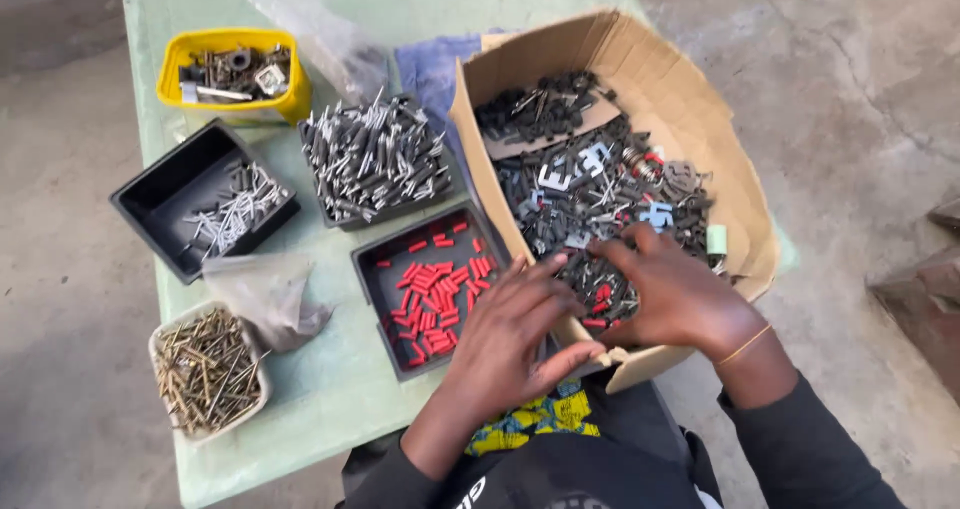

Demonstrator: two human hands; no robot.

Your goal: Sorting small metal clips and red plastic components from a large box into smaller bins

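A cardboard box (690,99) full of mixed dark metal and plastic hardware, with a few red pieces, lies on the green table (330,389). My left hand (515,334) reaches over the box's near wall, its fingers spread on the parts. Inside the box, my right hand (675,289) rests on the pile with its fingers curled among the pieces. Whether either hand holds a piece is hidden. A dark tray of red plastic plugs (430,289) sits just left of my left hand.
On the table's left stand a dark tray of grey plugs (375,154), a dark tray of silver nails (205,199), a yellow tub of metal parts (235,69), a white tub of brass screws (205,369) and a crumpled plastic bag (265,294). Concrete floor surrounds the table.
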